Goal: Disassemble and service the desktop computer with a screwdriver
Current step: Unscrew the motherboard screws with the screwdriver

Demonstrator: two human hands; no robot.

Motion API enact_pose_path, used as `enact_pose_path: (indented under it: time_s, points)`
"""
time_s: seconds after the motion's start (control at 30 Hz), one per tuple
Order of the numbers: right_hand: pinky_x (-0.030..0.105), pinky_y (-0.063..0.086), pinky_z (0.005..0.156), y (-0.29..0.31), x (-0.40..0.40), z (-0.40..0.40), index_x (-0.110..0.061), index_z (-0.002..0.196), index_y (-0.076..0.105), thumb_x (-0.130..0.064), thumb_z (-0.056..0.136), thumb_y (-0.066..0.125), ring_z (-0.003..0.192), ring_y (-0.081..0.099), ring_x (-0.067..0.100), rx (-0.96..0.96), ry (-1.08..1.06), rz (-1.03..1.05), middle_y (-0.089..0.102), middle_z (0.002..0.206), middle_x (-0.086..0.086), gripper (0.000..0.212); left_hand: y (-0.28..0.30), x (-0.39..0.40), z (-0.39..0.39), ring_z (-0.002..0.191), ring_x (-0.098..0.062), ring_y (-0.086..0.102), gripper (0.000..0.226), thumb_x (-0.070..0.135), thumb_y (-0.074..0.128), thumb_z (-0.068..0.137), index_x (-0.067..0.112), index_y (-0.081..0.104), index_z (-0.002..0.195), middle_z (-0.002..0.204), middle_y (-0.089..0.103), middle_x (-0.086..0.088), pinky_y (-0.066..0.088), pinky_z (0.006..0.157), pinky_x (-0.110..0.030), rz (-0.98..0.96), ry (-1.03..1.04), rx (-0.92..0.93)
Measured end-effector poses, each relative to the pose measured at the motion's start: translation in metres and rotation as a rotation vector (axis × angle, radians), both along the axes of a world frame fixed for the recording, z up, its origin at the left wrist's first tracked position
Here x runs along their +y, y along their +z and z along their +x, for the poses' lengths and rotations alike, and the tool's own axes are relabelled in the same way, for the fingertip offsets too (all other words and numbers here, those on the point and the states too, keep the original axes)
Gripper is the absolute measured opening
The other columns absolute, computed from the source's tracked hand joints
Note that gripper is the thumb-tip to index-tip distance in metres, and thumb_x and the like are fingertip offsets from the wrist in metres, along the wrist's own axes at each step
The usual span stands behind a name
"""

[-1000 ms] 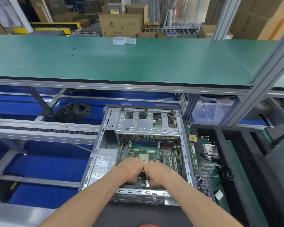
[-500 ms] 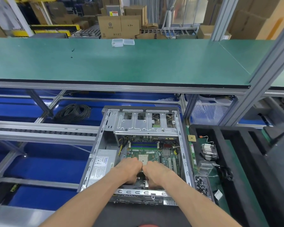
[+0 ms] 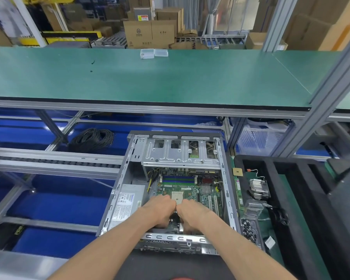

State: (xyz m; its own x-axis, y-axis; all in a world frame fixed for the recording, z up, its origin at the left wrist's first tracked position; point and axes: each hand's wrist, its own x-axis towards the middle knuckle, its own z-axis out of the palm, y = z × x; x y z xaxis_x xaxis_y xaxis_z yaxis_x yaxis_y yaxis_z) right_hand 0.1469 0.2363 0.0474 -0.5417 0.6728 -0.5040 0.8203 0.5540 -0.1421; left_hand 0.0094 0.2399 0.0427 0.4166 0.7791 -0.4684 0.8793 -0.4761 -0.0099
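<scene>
Down inside the open grey metal desktop computer case (image 3: 127, 190), both bare hands are pressed knuckle to knuckle over the near part of the green motherboard (image 3: 182, 190). The left hand (image 3: 160, 211) has its fingers curled downward and tucked out of sight, so whether they pinch anything cannot be told; the right hand (image 3: 194, 213) is curled the same way, fingertips hidden beneath it, and its grip cannot be told either. No screwdriver shows in either hand. Just beyond the knuckles sits the pale square processor socket (image 3: 177, 196), and farther back the blue and green memory slots (image 3: 179, 179). A grey power supply box with a white label (image 3: 127, 201) fills the case's left side, and a silver perforated drive cage (image 3: 180, 151) spans its far end. To the right of the case, a black foam tray (image 3: 271, 168) holds one finned metal heatsink (image 3: 258, 188), one small gold square chip (image 3: 237, 171), one green memory stick (image 3: 238, 194) along the case wall, and a clear box of dark screws (image 3: 250, 230). One coil of black cable (image 3: 92, 139) lies on the blue lower shelf beyond the case's far left corner. Two clear plastic boxes (image 3: 154, 53) rest at the far edge of the green workbench top (image 3: 170, 81).
</scene>
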Motion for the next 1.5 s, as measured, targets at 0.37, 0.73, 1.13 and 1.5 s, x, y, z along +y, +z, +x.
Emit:
enact_pose_path:
  time_s: [0.37,0.73,1.13,1.5]
  points:
    - [0.034,0.048,0.065,-0.004,0.001,-0.001,-0.011,0.083,0.052,-0.002,0.084,0.068,0.07,0.054,0.028,-0.034,-0.005,0.002,0.05,0.075,0.009,0.019,0.004,-0.002,0.002,0.067,-0.027,0.051,0.031,0.005,0.06,0.079,0.017,0.042,0.057,0.06,0.042,-0.003,0.048,0.058,-0.04,-0.024,0.023,-0.095]
    - [0.036,0.056,0.075,0.005,-0.006,0.013,0.001,0.094,0.065,0.006,0.087,0.056,0.082,0.064,0.032,0.035,-0.106,-0.079,0.064,0.104,0.019,0.012,0.016,-0.005,0.0,0.053,-0.017,0.047,0.022,0.029,0.058,0.076,0.016,0.051,0.06,0.058,0.049,0.0,0.033,0.045,-0.025,-0.104,0.267,-0.208]
    - [0.038,0.053,0.083,0.015,-0.014,0.04,-0.007,0.095,0.056,0.002,0.09,0.056,0.104,0.058,0.03,0.049,-0.306,-0.105,0.059,0.12,0.019,0.011,0.01,-0.009,0.004,0.108,-0.032,0.062,0.032,0.011,0.06,0.091,0.004,0.056,0.122,0.12,0.058,-0.014,0.052,0.082,-0.04,-0.148,0.236,0.103]
    - [0.043,0.056,0.092,0.018,-0.014,0.027,-0.004,0.118,0.056,-0.005,0.084,0.067,0.106,0.061,0.032,0.1,-0.1,-0.04,0.057,0.118,0.015,0.036,0.001,-0.009,0.007,0.127,-0.045,0.05,0.092,0.013,0.065,0.09,0.015,0.005,0.158,0.159,0.004,-0.029,0.052,0.095,-0.046,-0.113,0.308,0.146]
